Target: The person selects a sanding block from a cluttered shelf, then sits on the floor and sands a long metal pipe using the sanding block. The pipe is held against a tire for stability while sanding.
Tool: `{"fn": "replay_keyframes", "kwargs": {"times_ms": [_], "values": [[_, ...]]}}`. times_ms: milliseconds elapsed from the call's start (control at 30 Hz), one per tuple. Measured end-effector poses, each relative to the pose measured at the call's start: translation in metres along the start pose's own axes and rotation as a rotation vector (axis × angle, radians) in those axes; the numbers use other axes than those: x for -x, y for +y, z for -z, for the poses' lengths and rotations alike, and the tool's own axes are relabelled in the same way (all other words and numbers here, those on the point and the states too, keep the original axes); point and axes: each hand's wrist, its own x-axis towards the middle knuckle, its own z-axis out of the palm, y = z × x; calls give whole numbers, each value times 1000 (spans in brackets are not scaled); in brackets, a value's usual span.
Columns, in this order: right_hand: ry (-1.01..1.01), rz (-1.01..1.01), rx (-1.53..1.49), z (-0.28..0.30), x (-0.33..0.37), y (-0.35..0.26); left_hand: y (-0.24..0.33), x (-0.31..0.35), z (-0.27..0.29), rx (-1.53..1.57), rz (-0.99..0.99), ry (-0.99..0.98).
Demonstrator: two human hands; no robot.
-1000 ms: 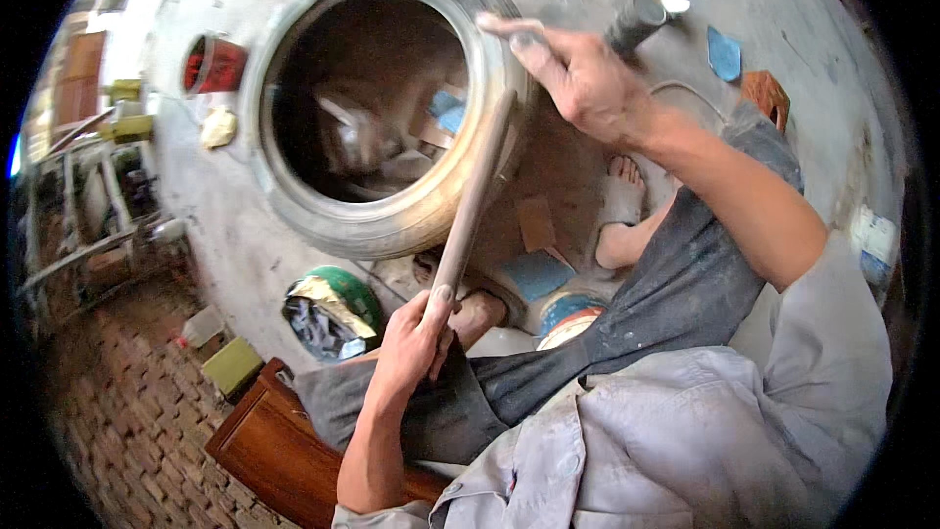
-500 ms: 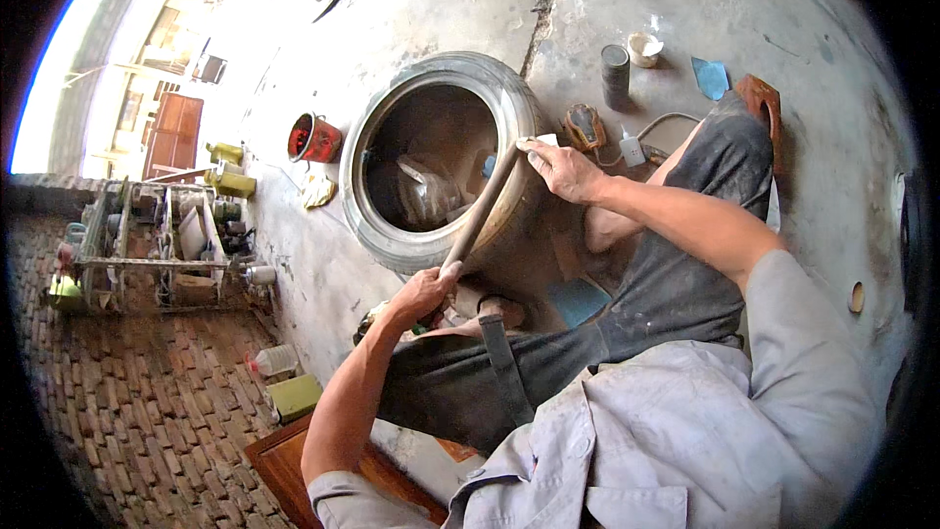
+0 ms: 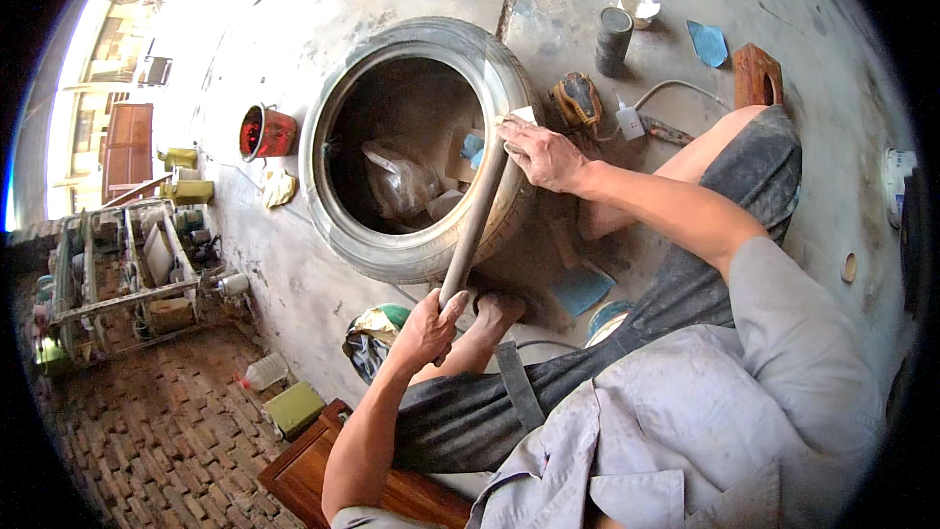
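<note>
My left hand (image 3: 429,328) is wrapped round the lower part of a long grey-brown wooden rod (image 3: 476,223). The rod slants up and to the right, across the near sidewall of a worn tyre (image 3: 509,64) on the floor. At the rod's far end my right hand (image 3: 550,159) presses a pale folded piece of sandpaper (image 3: 523,115) against the wood, fingers closed over it. Inside the tyre lie a clear plastic bag (image 3: 401,181) and a few scraps. A pale blue sheet (image 3: 582,290) rests on the floor beside my leg.
A corded power tool (image 3: 576,101), a dark can (image 3: 614,39), a white cup (image 3: 639,9) and a wooden block (image 3: 758,76) stand to the right. A red bucket (image 3: 268,132) is left of the tyre. A green-rimmed bucket (image 3: 377,338) sits near my left hand; a cluttered frame (image 3: 127,299) is farther left.
The whole view has shifted and turned slightly. My right hand's fingers now lie flatter over the rod's far end. My left hand keeps its grip, and more of the rod's lower end shows.
</note>
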Motion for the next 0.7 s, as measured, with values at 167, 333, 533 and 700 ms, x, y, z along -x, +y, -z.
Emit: {"fn": "replay_keyframes", "kwargs": {"times_ms": [167,333,533,700], "values": [[-33,195,-159,-12,37,-121,-9,-3,-1,127,25,-6],[-79,-13,-39,-3,9,-44,0,-2,1,84,32,-30],[-125,233,-142,-5,38,-125,-70,-14,-11,-137,-405,46],[-95,-26,-101,1,-4,-27,-28,-14,-3,-271,-187,-59]]}}
